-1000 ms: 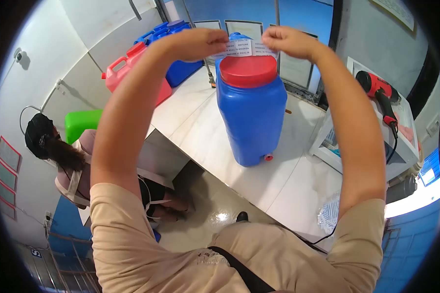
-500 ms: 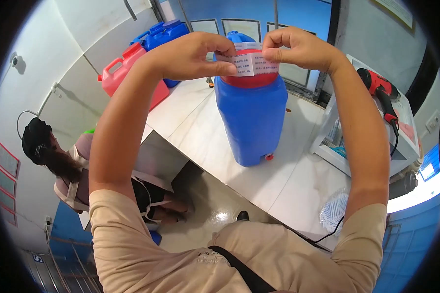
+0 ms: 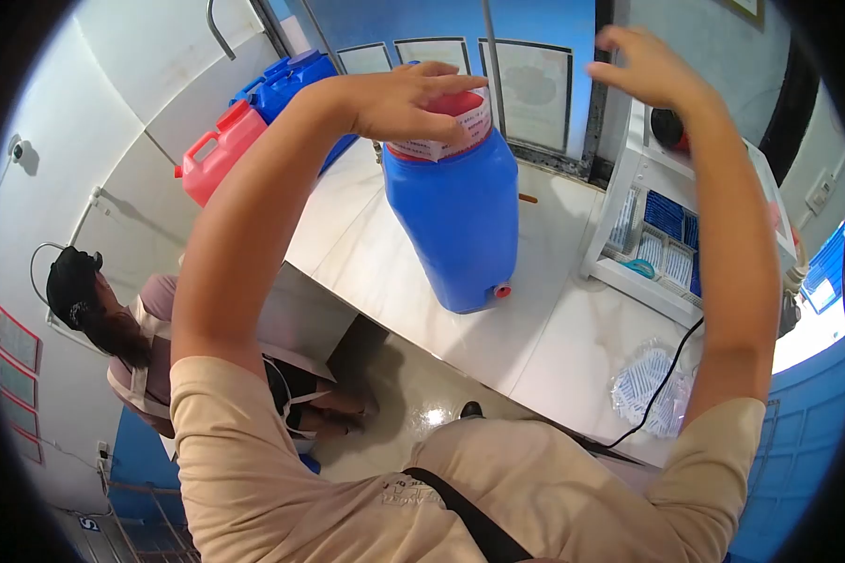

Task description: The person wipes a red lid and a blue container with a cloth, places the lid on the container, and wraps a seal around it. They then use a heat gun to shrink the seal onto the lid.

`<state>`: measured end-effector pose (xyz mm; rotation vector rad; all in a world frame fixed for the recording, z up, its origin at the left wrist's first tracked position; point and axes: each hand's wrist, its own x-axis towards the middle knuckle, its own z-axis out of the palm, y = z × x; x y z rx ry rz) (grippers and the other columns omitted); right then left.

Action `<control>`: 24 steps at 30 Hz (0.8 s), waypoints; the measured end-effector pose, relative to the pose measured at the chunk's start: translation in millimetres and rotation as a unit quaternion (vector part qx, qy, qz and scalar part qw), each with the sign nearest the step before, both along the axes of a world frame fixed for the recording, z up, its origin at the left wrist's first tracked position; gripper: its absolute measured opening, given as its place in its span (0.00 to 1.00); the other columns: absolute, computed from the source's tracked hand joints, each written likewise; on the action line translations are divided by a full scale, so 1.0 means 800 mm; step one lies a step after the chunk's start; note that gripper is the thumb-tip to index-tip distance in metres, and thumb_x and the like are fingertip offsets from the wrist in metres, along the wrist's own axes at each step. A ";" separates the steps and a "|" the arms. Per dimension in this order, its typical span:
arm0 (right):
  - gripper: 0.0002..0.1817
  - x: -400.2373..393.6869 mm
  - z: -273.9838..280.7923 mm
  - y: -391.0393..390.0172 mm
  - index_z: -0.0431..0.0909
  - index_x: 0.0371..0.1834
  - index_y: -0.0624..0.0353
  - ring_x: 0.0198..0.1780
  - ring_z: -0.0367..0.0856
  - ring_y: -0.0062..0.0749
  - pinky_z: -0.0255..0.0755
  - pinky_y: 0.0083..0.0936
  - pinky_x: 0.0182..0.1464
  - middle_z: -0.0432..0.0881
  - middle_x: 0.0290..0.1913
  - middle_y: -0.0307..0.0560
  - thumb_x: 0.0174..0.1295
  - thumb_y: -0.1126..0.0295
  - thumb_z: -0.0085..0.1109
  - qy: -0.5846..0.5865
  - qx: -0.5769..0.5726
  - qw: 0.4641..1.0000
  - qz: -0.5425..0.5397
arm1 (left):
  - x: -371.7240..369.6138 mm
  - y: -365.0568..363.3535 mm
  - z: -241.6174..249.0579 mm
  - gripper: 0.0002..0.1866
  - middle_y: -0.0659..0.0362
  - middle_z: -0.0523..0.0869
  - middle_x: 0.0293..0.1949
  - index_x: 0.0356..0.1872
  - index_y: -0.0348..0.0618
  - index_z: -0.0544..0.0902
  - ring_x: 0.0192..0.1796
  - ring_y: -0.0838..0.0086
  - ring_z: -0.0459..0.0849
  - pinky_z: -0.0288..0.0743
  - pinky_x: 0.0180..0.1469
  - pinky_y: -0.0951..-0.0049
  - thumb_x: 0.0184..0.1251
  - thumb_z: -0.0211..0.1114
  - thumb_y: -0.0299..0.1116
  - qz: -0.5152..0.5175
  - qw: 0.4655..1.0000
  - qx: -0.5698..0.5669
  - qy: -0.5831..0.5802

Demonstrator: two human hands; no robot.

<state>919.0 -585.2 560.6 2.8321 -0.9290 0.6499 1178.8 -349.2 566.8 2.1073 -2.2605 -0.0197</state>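
Observation:
A tall blue water jug stands on the counter, a small red spigot low on its front. Around its red cap lies a loose, printed plastic seal band. My left hand rests at the cap's left side, fingers spread over cap and band, gripping nothing visible. Away to the right, my right hand is raised with fingers apart and nothing in it. Below it, a red-and-black heat gun sits on a white drawer unit, mostly hidden by my right forearm.
A pink jug and a blue jug stand at the counter's back left. Clear-wrapped printed seals lie near the front right beside a black cord. A person in a black cap is at the left.
My right hand has let go of the seal band and moved right, towards the heat gun. The band now sits lower around the cap. My left hand's fingers have opened out from their pinch.

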 end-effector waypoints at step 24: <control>0.25 -0.252 -0.074 0.034 0.84 0.54 0.60 0.32 0.82 0.20 0.78 0.22 0.35 0.84 0.34 0.39 0.68 0.50 0.71 -0.461 0.471 0.749 0.060 | -0.018 -0.038 0.005 0.57 0.42 0.65 0.77 0.84 0.62 0.57 0.76 0.41 0.70 0.74 0.74 0.45 0.47 0.71 0.55 0.060 0.991 0.120 -0.017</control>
